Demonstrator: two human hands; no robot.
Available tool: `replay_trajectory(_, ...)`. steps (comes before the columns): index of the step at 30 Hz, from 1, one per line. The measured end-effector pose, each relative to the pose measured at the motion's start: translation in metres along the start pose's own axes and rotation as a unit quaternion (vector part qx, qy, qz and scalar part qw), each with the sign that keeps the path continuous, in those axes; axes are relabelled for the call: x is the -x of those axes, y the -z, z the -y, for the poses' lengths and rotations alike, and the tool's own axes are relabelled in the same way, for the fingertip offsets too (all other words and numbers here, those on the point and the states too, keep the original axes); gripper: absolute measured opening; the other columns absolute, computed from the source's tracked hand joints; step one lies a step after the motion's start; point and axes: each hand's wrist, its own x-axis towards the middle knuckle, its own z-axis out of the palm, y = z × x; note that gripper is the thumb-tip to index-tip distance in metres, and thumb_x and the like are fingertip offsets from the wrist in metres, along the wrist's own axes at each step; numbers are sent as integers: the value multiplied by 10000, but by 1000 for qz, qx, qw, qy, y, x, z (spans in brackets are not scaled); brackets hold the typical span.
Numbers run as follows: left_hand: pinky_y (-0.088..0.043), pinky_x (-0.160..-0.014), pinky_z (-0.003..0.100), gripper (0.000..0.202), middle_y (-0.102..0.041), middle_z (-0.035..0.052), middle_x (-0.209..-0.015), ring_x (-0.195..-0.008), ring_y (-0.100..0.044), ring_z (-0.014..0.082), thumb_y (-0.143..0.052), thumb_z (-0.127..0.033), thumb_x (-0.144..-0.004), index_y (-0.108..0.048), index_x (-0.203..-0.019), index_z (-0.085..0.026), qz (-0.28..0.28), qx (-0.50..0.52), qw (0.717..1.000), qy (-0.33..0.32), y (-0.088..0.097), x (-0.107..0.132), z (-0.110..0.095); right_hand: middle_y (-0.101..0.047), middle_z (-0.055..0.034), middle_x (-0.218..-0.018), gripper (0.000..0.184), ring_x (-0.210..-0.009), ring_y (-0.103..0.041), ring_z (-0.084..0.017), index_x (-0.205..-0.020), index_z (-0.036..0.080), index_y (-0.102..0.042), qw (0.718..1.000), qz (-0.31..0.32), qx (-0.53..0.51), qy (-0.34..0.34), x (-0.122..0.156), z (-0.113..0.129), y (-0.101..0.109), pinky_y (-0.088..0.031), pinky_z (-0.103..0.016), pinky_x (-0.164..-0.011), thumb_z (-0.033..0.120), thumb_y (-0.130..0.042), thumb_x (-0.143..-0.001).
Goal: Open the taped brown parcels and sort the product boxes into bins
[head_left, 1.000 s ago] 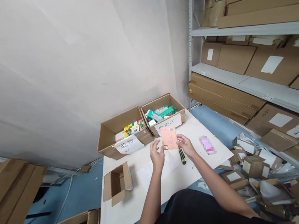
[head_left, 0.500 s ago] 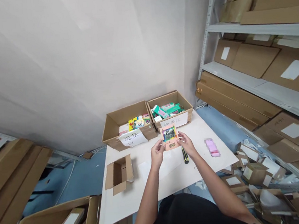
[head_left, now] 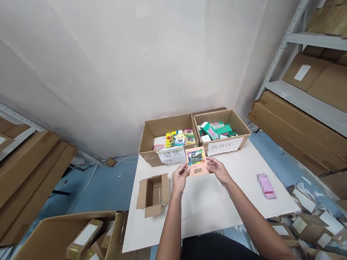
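Hands hold small orange card (head_left: pixel 196 161) upright above tabletop (head_left: pixel 206 205): my left hand (head_left: pixel 179 178) pinching left edge, right hand (head_left: pixel 217 170) right edge; long axis vertical, both equally near.

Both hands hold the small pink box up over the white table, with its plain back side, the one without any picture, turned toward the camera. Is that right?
Not quite. The head view shows the left hand and right hand holding the pink box over the white table, but the side toward the camera carries a colourful picture, not a plain back.
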Motion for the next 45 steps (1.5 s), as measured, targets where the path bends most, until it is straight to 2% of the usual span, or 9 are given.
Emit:
replay_trajectory(6, -612, -904, 403, 615, -774, 88, -1096, -960, -713, 216, -882, -497, -716, -791, -1231, -173, -40, -2, 999, -26, 57, -42, -26, -737, -63, -1043, 566, -887, -685, -230, -1231, 257, -730, 1000, 14, 18, 5, -52, -8, -66, -566, -384, -780, 421, -826, -698)
replay_trajectory(10, -580, -1001, 435, 564, -781, 125, -1154, -1090, -708, 266, -852, -448, -771, -776, -1256, -171, -96, -39, 992, -73, 93, -100, -61, -725, -70, -1036, 628, -924, -681, -238, -1249, 220, -724, 999, 0, 29, 22, -121, -2, -133, -565, -386, -804, 410, -800, -655)
replay_trajectory(13, -518, -1096, 427, 632, -689, 160, -1378, -1230, -659, 279, -817, -373, -823, -678, -1407, -177, -174, -110, 972, -115, 121, -144, -94, -700, -101, -1202, 719, -1030, -668, -242, -1357, 204, -666, 995, -66, 47, 53, -169, 5, -182, -564, -379, -874, 399, -745, -670)
replay_trajectory(17, -507, -1094, 411, 639, -643, 170, -1444, -1278, -635, 274, -757, -335, -869, -609, -1472, -183, -189, -164, 961, -119, 162, -158, -99, -677, -131, -1311, 714, -1094, -663, -261, -1395, 204, -639, 990, -92, 88, 58, -189, -12, -203, -558, -398, -929, 395, -697, -710)
replay_trajectory(22, -554, -974, 405, 440, -790, 93, -1001, -938, -730, 229, -727, -430, -850, -752, -1214, -184, -139, -136, 980, -50, 184, -113, -21, -723, -122, -1243, 606, -1003, -690, -271, -1268, 212, -704, 989, -77, 128, 22, -153, -77, -170, -576, -423, -860, 429, -678, -703)
replay_trajectory(28, -578, -807, 387, 375, -774, 85, -905, -788, -727, 226, -676, -455, -847, -780, -1061, -164, -8, -168, 981, 100, 155, -43, 101, -762, -91, -1123, 496, -934, -718, -277, -1102, 223, -756, 965, -91, 240, -58, -104, -157, -97, -576, -457, -872, 422, -585, -682)
replay_trajectory(34, -496, -1057, 377, 295, -771, 119, -1195, -1171, -701, 262, -661, -289, -877, -769, -1135, -194, 171, -430, 857, 227, 132, 22, 180, -742, -87, -1228, 503, -1004, -719, -273, -1179, 251, -779, 891, -103, 417, -147, -50, -198, -11, -527, -461, -1032, 297, -563, -727)
replay_trajectory(40, -340, -1214, 479, 381, -432, 111, -1663, -1472, -467, 342, -656, -276, -864, -742, -1232, -229, 213, -513, 780, 289, 119, 74, 226, -652, -110, -1433, 517, -1325, -602, -287, -1285, 220, -754, 847, -34, 480, -226, 15, -236, 51, -450, -434, -1153, 197, -530, -819)
replay_trajectory(45, -355, -1156, 556, 469, -202, 168, -1753, -1584, -191, 457, -632, -268, -849, -678, -1305, -166, 219, -575, 725, 309, 101, 96, 246, -369, -117, -1695, 555, -1568, -300, -363, -1377, 187, -699, 795, 67, 541, -268, 61, -265, 77, -403, -490, -1180, 164, -587, -834)
